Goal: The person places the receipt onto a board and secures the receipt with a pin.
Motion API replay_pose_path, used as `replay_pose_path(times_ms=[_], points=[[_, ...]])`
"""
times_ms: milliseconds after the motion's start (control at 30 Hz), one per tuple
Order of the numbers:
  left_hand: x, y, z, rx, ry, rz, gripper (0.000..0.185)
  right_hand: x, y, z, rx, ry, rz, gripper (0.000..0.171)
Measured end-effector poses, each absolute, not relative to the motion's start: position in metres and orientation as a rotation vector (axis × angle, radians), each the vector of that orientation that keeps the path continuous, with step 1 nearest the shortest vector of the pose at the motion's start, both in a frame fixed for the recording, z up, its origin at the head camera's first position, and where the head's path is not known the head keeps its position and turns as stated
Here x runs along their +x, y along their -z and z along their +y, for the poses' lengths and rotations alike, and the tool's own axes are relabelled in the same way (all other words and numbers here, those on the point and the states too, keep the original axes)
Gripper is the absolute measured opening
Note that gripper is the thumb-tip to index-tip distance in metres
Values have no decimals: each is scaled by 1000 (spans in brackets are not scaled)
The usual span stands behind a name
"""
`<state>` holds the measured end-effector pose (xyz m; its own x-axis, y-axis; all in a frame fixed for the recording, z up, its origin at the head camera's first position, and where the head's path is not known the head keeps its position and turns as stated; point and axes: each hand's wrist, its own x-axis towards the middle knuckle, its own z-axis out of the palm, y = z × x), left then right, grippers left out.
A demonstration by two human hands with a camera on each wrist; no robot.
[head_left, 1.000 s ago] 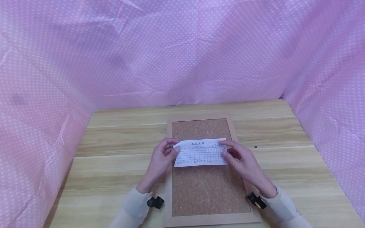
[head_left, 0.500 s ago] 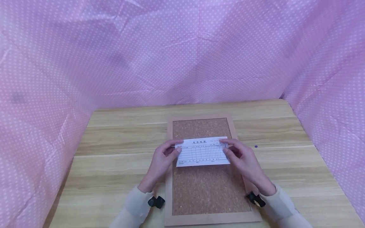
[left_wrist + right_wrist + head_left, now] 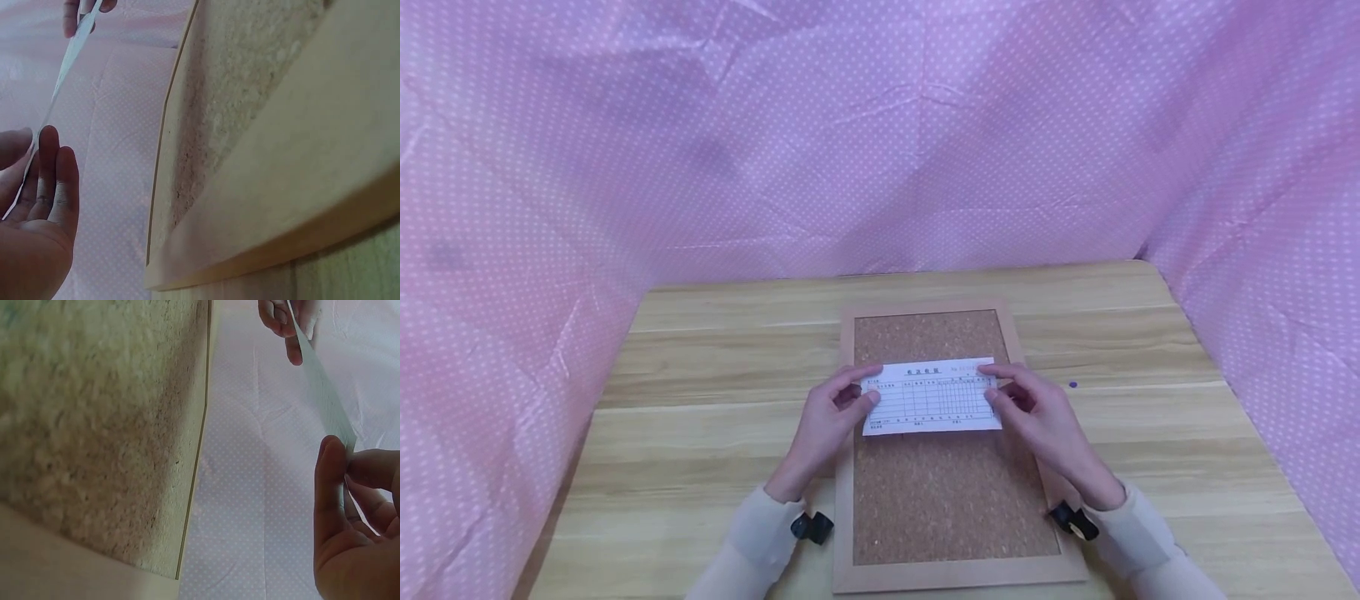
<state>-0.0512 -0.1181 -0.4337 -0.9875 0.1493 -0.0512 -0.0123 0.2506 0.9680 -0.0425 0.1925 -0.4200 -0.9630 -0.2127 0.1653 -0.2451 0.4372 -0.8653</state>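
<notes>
A white printed slip of paper (image 3: 931, 397) with a grid of lines is held level just above a cork board (image 3: 947, 492) in a pale wooden frame. My left hand (image 3: 835, 408) pinches the slip's left end between thumb and fingers. My right hand (image 3: 1030, 408) pinches its right end the same way. In the left wrist view the slip (image 3: 59, 81) shows edge-on, running from my left hand (image 3: 34, 206) to the far fingers. In the right wrist view the slip (image 3: 322, 387) is pinched by my right hand (image 3: 356, 506).
The cork board lies on a wooden table (image 3: 700, 417). A small purple pin (image 3: 1072, 385) sits on the table right of the board. Pink dotted cloth (image 3: 880, 142) walls in the back and both sides.
Both hands have carried the slip slightly farther up the board and levelled it; its left corner no longer curls up.
</notes>
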Motion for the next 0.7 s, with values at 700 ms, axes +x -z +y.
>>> replay_pose_path(times_ms=[700], points=[[-61,439,-112,259,-1709,2395,47,-55,428,204,523,-1415,-2735,35]])
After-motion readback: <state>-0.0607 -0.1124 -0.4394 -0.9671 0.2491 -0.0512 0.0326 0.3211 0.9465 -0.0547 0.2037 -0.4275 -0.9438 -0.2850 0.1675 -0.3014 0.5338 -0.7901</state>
